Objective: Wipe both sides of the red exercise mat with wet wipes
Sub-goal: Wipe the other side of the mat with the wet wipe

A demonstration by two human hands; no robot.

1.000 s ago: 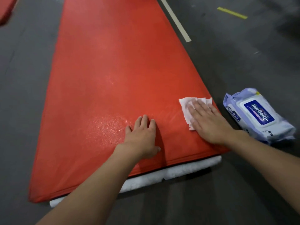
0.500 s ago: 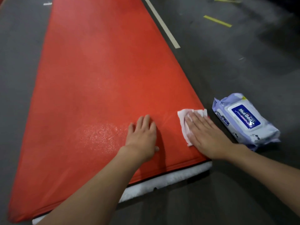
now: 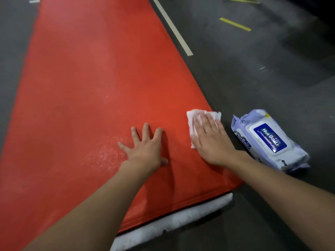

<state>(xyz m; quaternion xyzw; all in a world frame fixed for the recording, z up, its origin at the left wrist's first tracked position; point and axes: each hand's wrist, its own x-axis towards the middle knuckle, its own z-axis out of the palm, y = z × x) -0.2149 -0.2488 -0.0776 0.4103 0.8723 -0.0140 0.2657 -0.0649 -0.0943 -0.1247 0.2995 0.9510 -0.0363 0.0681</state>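
Pressing wet wipe [image 3: 191, 119] onto red exercise mat [image 3: 90, 87], my right hand [image 3: 212, 142] lay flat, fingers straight, by right edge. Left hand [image 3: 145, 149] spread flat, holding nothing, likely steadied mat on floor [image 3: 253, 78]. Wipes pack [image 3: 268, 140] sat just beside mat, handy for refills.

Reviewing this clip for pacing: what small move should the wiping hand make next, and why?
Probably slide the right hand, flat on the white wet wipe, farther up the red exercise mat: wet sheen shows only near the left hand.
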